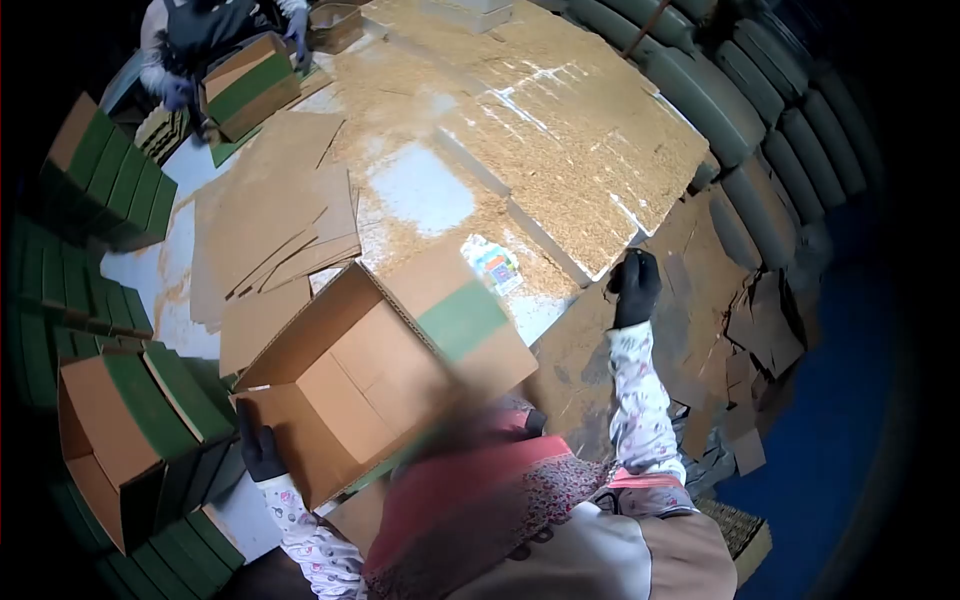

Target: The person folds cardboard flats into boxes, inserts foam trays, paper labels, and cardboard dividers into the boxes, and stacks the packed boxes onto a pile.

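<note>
My left hand [262,450], in a dark glove, grips the near left corner of an open cardboard box [365,380]. The box is tilted in front of my body, its inside facing up and its flaps spread. One flap with a green band [462,320] reaches out to the right over the table. My right hand [635,288], also dark-gloved, is away from the box, beside the corner of a white-edged slab [565,225] covered in tan crumbs. Its fingers are curled; what they hold, if anything, is hidden.
Flat cardboard sheets [280,200] lie on the white table. Green-and-brown boxes [130,430] are stacked at the left. Across the table, a co-worker [215,40] handles another box [248,88]. Full sacks [705,105] line the right; torn cardboard [765,325] lies below them.
</note>
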Motion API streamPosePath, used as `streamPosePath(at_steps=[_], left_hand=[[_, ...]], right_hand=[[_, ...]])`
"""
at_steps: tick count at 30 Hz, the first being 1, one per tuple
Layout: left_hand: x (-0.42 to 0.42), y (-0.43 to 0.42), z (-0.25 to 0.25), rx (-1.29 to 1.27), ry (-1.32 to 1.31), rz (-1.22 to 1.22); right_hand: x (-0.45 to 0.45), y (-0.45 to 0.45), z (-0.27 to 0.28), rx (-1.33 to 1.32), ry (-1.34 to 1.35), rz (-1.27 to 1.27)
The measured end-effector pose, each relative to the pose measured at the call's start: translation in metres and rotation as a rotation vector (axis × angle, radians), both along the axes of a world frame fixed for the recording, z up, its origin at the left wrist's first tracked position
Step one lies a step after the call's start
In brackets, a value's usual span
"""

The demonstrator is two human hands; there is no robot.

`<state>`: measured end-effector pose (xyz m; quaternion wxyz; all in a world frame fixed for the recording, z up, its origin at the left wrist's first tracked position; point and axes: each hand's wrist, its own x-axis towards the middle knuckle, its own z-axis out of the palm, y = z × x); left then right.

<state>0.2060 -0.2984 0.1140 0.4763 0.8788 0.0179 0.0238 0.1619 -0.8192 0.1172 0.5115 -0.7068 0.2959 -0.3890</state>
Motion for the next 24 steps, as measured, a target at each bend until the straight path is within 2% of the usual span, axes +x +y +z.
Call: streamPosePath(at_steps=[1,2,3,4,5,7,8,9,11,12,13,15,17,18,19,21,24], left_hand=[[0.005,-0.007,0.007,0.031,-0.001,-0.018],[0.006,-0.017,0.017,0.063,-0.002,-0.031],[0.008,-0.026,0.023,0.091,-0.006,-0.038],[0.011,-0.021,0.005,0.059,-0.077,-0.054],[0.015,-0.035,0.004,0.069,-0.054,-0.054],[0.021,-0.051,0.006,0.1,-0.013,-0.047],[0.021,-0.048,0.004,0.136,-0.052,-0.064],[0.019,-0.044,0.007,0.173,-0.045,-0.059],[0.018,-0.042,0.013,0.232,-0.026,-0.072],[0.017,-0.04,0.012,0.21,-0.026,-0.059],[0.016,-0.042,0.014,0.189,-0.004,-0.048],[0.016,-0.046,0.021,0.145,0.026,-0.02],[0.015,-0.06,0.032,0.057,0.002,-0.021],[0.016,-0.066,0.037,0.013,-0.01,-0.029],[0.017,-0.069,0.04,0.026,0.013,-0.064],[0.012,-0.069,0.044,0.053,0.071,-0.115],[0.017,-0.068,0.035,0.179,0.006,-0.158]], right_hand=[[-0.001,-0.039,-0.045,0.145,0.039,-0.132],[-0.012,-0.088,-0.103,0.276,0.428,-0.181],[-0.016,-0.123,-0.155,0.836,0.442,-0.106],[0.001,-0.1,-0.151,0.98,0.401,-0.228],[0.013,-0.102,-0.172,0.714,0.651,-0.154],[0.021,-0.109,-0.205,0.801,0.417,-0.246],[0.03,-0.108,-0.223,0.963,-0.067,-0.318],[0.035,-0.092,-0.184,1.071,-0.055,-0.348],[0.04,-0.073,-0.154,1.014,-0.178,-0.365],[0.04,-0.094,-0.192,0.776,-0.092,-0.346],[0.04,-0.09,-0.18,0.817,-0.035,-0.314],[0.035,-0.11,-0.201,0.795,-0.075,-0.189],[0.02,-0.107,-0.168,1.199,-0.13,0.091],[0.014,-0.093,-0.139,1.196,-0.104,0.204],[0.016,-0.066,-0.096,1.48,-0.22,0.183],[0.001,-0.057,-0.091,1.323,-0.113,0.379],[0.009,-0.005,-0.013,1.46,-0.125,0.257]])
